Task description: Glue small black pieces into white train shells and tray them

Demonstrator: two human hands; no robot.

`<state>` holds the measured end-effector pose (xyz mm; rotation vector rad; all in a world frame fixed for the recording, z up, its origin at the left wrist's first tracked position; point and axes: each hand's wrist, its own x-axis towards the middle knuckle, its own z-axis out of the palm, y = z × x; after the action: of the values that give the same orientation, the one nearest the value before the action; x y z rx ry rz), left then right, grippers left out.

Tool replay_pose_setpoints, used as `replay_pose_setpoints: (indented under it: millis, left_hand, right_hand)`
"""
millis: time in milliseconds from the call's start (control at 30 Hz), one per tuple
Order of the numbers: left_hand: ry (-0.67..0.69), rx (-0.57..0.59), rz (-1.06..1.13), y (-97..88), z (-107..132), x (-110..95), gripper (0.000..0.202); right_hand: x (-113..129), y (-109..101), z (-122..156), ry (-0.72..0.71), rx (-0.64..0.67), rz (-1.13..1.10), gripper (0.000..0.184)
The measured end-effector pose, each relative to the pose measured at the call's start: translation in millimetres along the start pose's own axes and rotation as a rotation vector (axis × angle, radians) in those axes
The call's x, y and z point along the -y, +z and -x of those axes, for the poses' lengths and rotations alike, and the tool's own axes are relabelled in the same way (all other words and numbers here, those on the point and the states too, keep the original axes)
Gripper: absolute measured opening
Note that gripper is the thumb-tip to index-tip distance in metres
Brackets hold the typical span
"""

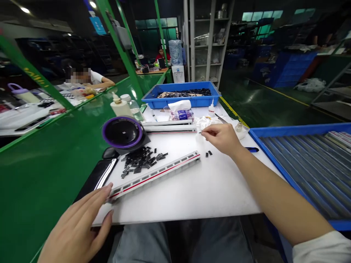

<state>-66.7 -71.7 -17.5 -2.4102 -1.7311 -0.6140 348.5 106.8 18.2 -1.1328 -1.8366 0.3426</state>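
Observation:
A white model train car [156,174] with a red stripe and dark windows lies slantwise on the white tabletop. My left hand [79,219] is at its near left end, fingers stretched out against that end and thumb apart. Farther back, my right hand [221,138] is closed in a pinch by crumpled white tissue [203,122] and the right end of a second train car [170,129]. A tiny dark thing shows at its fingertips, too small to make out. Loose black rectangular pieces [139,159] are heaped behind the near car. Two small black pieces [208,153] sit beyond its right end.
A purple-rimmed black fan [122,132] stands at left beside a pump bottle [120,107]. At the back are a blue tray [179,102] of black parts, a tissue pack [181,111] and a dropper bottle [211,109]. A large blue bin [274,160] adjoins the right edge.

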Motion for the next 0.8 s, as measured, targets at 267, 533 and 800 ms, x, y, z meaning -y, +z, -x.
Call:
replay_pose_setpoints:
  millis: [267, 533, 800]
  left_hand:
    - [-0.053, -0.045, -0.047, 18.1, 2.8, -3.9, 0.054]
    - [-0.084, -0.234, 0.077, 40.1, 9.6, 3.0, 0.073]
    - [-0.004, -0.32, 0.144, 43.2, 12.3, -0.2, 0.075]
  right_hand:
    - [108.2, 69.8, 33.3, 0.046, 0.442, -0.43, 0.012]
    - [165.4, 158.7, 58.5, -0.385, 0.55, -0.193, 0.016]
    - [163.6, 187.7, 75.8, -0.613, 0.277, 0.061, 0.018]
